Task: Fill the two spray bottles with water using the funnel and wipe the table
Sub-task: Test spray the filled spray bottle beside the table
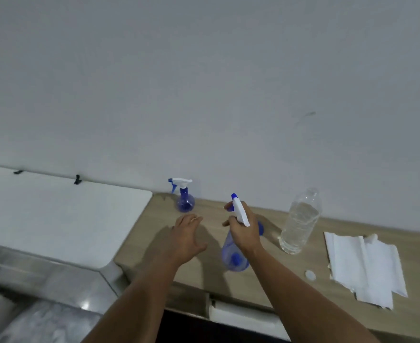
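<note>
My right hand [244, 230] grips the neck and white trigger head of a blue spray bottle [233, 256], held tilted just above the wooden table [204, 266]. My left hand [187, 235] hovers open to the left of it, fingers spread, holding nothing. A second blue spray bottle [184, 198] with a white head stands upright at the back by the wall. A clear plastic water bottle [299, 222] without its cap stands to the right, partly filled. Something blue [261, 229] peeks out behind my right wrist; I cannot tell what it is.
A small white bottle cap [310, 275] lies on the table near the front. Folded white paper towels [366, 266] lie at the right. A white surface [63, 216] adjoins the table on the left, with a metal edge [43, 276] below it. A grey wall rises behind.
</note>
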